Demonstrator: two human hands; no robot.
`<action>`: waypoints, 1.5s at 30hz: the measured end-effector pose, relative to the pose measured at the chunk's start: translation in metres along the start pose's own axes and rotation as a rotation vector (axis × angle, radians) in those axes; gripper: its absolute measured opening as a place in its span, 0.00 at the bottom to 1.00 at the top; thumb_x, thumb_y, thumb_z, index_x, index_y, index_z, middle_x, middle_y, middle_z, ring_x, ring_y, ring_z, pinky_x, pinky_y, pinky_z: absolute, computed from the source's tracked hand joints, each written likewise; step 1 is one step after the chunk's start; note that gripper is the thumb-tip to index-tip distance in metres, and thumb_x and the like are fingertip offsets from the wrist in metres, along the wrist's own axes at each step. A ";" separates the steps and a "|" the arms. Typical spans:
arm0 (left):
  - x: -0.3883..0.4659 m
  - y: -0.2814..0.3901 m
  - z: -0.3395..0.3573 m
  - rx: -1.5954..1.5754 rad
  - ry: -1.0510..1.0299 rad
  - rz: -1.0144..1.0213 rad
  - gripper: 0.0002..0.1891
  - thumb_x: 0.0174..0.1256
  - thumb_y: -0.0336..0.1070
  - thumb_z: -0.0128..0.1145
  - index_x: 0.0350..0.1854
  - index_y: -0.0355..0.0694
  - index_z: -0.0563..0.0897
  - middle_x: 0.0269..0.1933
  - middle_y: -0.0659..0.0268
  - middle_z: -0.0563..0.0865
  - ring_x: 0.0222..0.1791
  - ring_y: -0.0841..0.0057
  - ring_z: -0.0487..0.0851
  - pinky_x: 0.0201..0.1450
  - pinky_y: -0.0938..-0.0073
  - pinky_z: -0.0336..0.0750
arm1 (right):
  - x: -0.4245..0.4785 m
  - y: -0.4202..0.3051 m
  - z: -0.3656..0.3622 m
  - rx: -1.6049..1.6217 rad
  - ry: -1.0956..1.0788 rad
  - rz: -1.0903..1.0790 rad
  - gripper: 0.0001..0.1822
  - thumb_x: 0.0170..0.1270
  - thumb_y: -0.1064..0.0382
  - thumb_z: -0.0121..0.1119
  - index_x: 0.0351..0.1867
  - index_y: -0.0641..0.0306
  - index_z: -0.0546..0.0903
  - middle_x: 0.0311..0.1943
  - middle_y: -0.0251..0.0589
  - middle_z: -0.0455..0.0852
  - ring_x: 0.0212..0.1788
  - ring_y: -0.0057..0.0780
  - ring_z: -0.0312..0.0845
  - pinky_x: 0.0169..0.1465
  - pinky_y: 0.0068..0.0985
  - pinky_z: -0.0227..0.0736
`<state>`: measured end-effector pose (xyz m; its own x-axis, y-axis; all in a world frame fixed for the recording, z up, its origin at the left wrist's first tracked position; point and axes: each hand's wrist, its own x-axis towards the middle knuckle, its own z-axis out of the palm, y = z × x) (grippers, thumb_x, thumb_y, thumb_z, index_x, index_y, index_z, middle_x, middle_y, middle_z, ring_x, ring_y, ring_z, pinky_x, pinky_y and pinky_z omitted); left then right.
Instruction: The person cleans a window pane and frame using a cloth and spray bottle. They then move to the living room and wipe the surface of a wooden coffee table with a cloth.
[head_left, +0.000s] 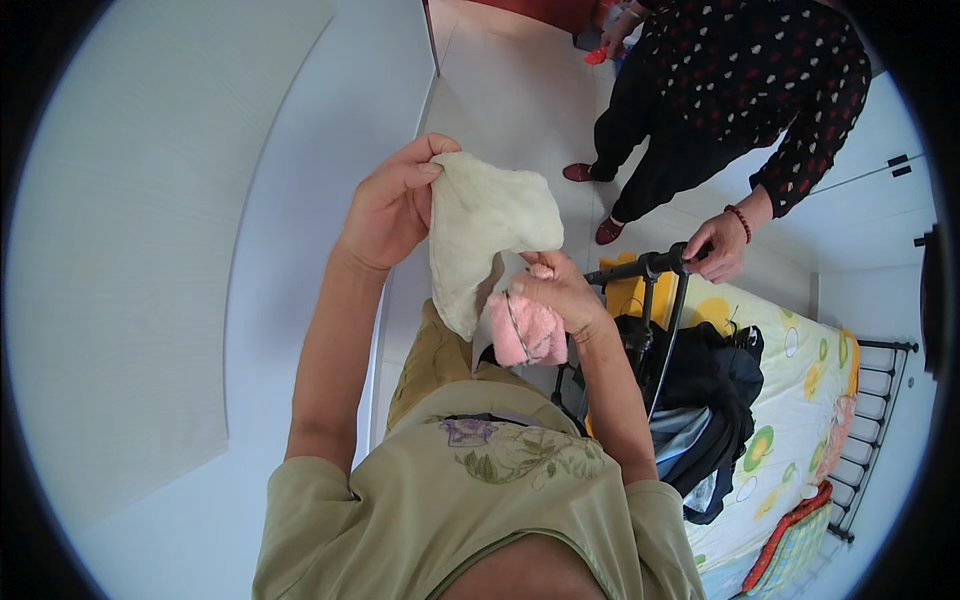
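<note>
My left hand (394, 199) pinches the upper left corner of a cream cloth piece (491, 202) between thumb and fingers. The cloth is curved, with a notch on its lower right side; what kind of article it is, I cannot tell. My right hand (559, 292) grips a folded pink fluffy cloth (529, 334) crossed by a thin dark line. Its fingers reach up to the lower edge of the cream piece, and whether they hold that too is hidden. Both cloths hang in front of my waist.
Another person (720, 90) stands ahead on the right, one hand (720, 247) on a black metal bed frame (660, 264). Dark clothes (712, 390) lie on the bed with its patterned sheet (795, 420). A white wall (315, 225) runs along my left.
</note>
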<state>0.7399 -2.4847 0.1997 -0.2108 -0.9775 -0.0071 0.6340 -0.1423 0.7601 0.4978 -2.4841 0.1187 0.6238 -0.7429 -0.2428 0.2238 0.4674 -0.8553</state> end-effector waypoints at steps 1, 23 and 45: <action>0.008 0.001 -0.007 -0.026 -0.001 -0.006 0.14 0.66 0.35 0.45 0.50 0.36 0.74 0.41 0.65 0.83 0.40 0.78 0.82 0.45 0.75 0.77 | 0.009 -0.003 0.001 0.040 0.008 0.007 0.27 0.55 0.76 0.63 0.59 0.66 0.74 0.57 0.39 0.78 0.44 0.19 0.78 0.52 0.22 0.74; 0.148 -0.010 -0.166 -0.131 0.165 -0.283 0.39 0.68 0.58 0.51 0.74 0.41 0.55 0.62 0.58 0.74 0.61 0.69 0.73 0.67 0.63 0.62 | 0.212 -0.072 0.000 0.378 0.067 -0.121 0.24 0.58 0.71 0.61 0.58 0.67 0.74 0.49 0.43 0.83 0.49 0.30 0.81 0.54 0.29 0.76; 0.338 0.035 -0.170 0.672 0.234 0.061 0.21 0.70 0.31 0.43 0.65 0.39 0.73 0.51 0.70 0.81 0.47 0.81 0.76 0.57 0.77 0.68 | 0.347 -0.144 -0.119 0.213 0.336 -0.176 0.08 0.65 0.71 0.58 0.44 0.67 0.81 0.39 0.37 0.86 0.41 0.21 0.82 0.47 0.23 0.77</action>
<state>0.8174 -2.8469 0.1139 0.0232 -0.9992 -0.0337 0.0284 -0.0330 0.9990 0.5929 -2.8670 0.1033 0.2916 -0.9183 -0.2678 0.4761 0.3822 -0.7920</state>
